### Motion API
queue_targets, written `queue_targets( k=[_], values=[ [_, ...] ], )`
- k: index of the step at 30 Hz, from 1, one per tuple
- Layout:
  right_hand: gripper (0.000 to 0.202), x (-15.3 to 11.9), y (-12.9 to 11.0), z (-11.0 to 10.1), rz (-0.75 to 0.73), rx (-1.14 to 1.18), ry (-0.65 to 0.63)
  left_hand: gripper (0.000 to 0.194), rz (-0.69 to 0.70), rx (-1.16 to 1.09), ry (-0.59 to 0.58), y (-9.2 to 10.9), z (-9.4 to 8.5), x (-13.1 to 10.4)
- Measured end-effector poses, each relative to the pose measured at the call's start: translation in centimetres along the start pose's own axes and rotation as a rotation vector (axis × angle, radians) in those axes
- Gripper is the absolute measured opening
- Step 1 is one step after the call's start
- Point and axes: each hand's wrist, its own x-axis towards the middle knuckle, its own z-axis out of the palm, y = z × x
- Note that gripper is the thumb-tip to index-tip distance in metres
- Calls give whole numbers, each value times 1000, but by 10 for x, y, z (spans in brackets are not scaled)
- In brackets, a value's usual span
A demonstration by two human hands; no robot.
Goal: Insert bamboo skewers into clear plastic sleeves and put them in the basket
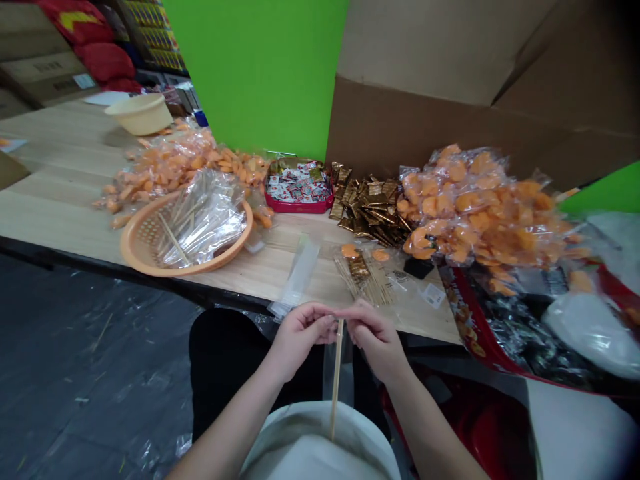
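Note:
My left hand (307, 333) and my right hand (373, 337) meet at the table's front edge, both closed with fingertips pinched. Below them hangs a narrow clear plastic sleeve (328, 373), its top hidden by my fingers. A thin wooden stick (337, 383) runs down from between the hands toward my lap; I cannot tell if it is inside the sleeve. Just beyond my hands lie a bundle of wooden sticks (375, 287) with orange pieces and a gold packet (358, 268). To their left is a stack of flat clear sleeves (301, 270).
An orange basket (131, 243) holds bagged sticks. Behind are bagged orange pieces (170, 160), a red tin (299, 207) of small packets and gold packets (373, 207). More bagged orange pieces (480, 200) are piled right, beside a red-edged bag (473, 320). A cream bowl (143, 115) stands far left.

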Motion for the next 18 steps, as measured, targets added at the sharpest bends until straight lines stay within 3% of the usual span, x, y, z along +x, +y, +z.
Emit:
queue_targets(
  k=[4, 11, 18],
  values=[
    [34, 1, -3, -5, -98, -138, 8, 32, -2, -24, -23, 2, 0, 4],
    [33, 3, -3, -8, -194, -341, 63, 34, -146, -148, -167, 1, -9, 8],
    [35, -3, 3, -17, -137, -340, -14, 24, -79, 13, -94, -4, -3, 11]
  ],
)
